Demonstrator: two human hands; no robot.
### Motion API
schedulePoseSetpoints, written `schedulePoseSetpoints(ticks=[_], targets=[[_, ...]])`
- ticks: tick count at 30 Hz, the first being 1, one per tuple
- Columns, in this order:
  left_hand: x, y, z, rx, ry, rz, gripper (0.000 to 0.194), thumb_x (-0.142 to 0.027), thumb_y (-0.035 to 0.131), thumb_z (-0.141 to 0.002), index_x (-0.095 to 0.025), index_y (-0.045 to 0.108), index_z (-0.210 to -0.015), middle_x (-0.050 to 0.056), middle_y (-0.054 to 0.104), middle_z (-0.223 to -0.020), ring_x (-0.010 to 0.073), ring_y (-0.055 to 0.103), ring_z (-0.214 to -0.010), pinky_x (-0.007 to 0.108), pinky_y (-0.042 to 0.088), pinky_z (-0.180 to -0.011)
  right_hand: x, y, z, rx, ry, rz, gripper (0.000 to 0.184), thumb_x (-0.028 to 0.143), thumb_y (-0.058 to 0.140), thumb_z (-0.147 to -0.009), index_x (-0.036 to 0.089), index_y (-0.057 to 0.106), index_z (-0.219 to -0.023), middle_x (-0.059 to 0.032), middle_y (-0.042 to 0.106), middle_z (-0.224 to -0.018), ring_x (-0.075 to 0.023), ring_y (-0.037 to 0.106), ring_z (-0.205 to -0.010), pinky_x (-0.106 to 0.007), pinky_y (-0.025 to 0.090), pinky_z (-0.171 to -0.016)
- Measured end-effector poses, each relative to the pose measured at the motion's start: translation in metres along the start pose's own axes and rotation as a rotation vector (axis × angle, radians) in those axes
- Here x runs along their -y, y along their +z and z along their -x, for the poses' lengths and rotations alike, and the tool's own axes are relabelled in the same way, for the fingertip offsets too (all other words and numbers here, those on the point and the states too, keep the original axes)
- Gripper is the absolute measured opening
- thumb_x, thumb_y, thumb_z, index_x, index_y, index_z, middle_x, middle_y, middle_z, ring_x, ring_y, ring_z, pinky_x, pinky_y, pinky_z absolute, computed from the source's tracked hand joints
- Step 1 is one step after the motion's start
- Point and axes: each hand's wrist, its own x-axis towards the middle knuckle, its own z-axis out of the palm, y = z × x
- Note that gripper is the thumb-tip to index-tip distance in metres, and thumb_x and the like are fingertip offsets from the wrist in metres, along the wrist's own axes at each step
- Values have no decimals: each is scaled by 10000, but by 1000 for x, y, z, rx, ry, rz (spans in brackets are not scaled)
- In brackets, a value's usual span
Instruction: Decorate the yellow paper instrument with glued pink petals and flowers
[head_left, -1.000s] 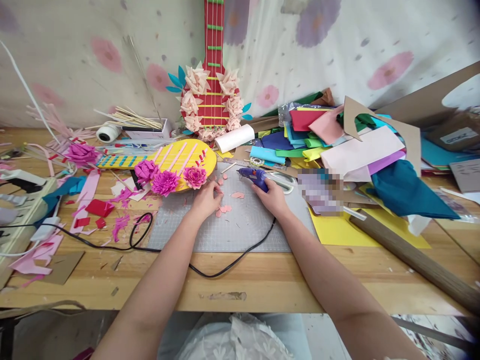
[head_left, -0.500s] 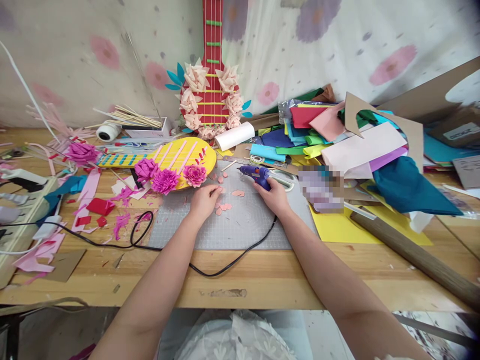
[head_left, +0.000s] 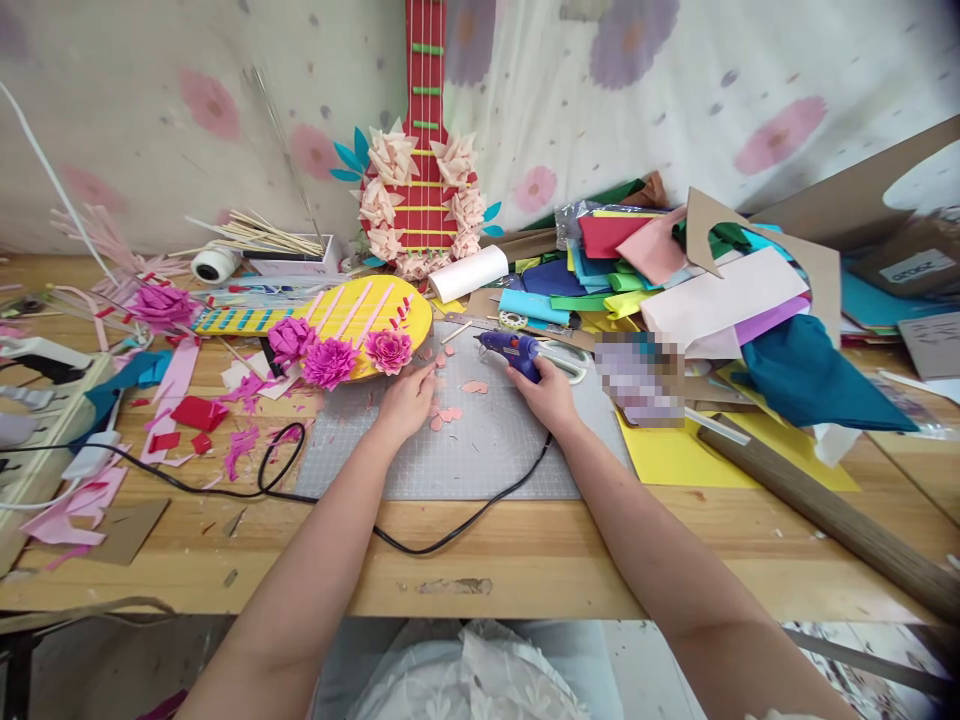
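Observation:
My right hand [head_left: 551, 393] is wrapped around the handle of a blue glue gun [head_left: 511, 348], its nozzle pointing left over the grey cutting mat [head_left: 465, 465]. My left hand [head_left: 406, 402] is closed near the left part of the mat, fingertips pinched together; what they hold, if anything, is too small to make out. Close to those fingertips lie small pink paper petals [head_left: 448, 415]. Just beyond the left hand rests a yellow guitar-shaped craft [head_left: 409, 305] with magenta paper flowers [head_left: 330, 362]. A black cord [head_left: 480, 530] loops from the glue gun across the table.
A red guitar-shaped craft [head_left: 421, 190] with pale paper flowers stands against the curtain. Coloured paper [head_left: 720, 300] is heaped at the right, beside a long brown tube [head_left: 825, 510]. Pink and red scraps [head_left: 199, 412] and a power strip [head_left: 45, 440] lie left.
My left hand has shifted slightly left, away from the pink petals. My right hand keeps the glue gun in nearly the same spot.

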Motion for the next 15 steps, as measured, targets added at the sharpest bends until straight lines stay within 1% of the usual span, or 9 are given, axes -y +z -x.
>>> schedulePoseSetpoints(ticks=[3, 5, 6, 8, 10, 12, 15], targets=[[2, 1, 0, -10, 8, 70, 403, -276, 348, -885, -214, 563, -1219, 91, 581, -1089, 192, 613, -900, 306, 471, -795, 1, -1, 1, -20, -10, -65, 413, 545, 565, -687, 165, 628, -833, -37, 623, -752, -182, 527, -696, -297, 387, -645], [3, 3, 0, -24, 23, 132, 406, -275, 348, -883, -200, 563, -1220, 98, 581, -1085, 177, 622, -852, 283, 489, -728, 3, -2, 1, -13, 5, -164, 413, 531, 590, -667, 162, 629, -849, -40, 633, -755, -185, 538, -701, -300, 397, -639], [4, 4, 0, -37, 36, 168, 403, -273, 353, -881, -197, 565, -1216, 99, 582, -1086, 171, 624, -844, 268, 494, -694, 4, -3, 2, 7, 20, -240, 410, 519, 603, -657, 164, 624, -862, -43, 642, -778, -182, 546, -699, -299, 402, -631], [4, 7, 0, -68, 53, 252, 388, -270, 380, -872, -198, 574, -1200, 91, 604, -1052, 157, 628, -812, 243, 498, -636, 8, -5, 3, 86, 47, -416, 396, 492, 620, -648, 172, 609, -880, -54, 658, -863, -165, 558, -677, -290, 408, -597], [5, 10, 1, -83, 32, 355, 370, -273, 423, -855, -206, 579, -1183, 69, 642, -947, 136, 628, -712, 225, 496, -570, 11, -7, 4, 181, 66, -537, 374, 479, 628, -649, 179, 599, -870, -58, 662, -899, -136, 545, -611, -277, 400, -550], [5, 13, 1, -97, -20, 455, 356, -275, 478, -827, -204, 583, -1160, 51, 658, -844, 126, 620, -631, 215, 489, -507, 13, -9, 6, 247, 86, -543, 368, 489, 645, -638, 179, 595, -829, -45, 660, -808, -107, 495, -522, -269, 378, -502], [5, 16, 1, -131, -75, 567, 313, -280, 540, -788, -185, 609, -1079, 59, 672, -833, 150, 646, -677, 213, 495, -480, 15, -11, 9, 307, 104, -450, 392, 519, 672, -613, 178, 597, -791, -4, 609, -629, -92, 430, -446, -262, 349, -458]])
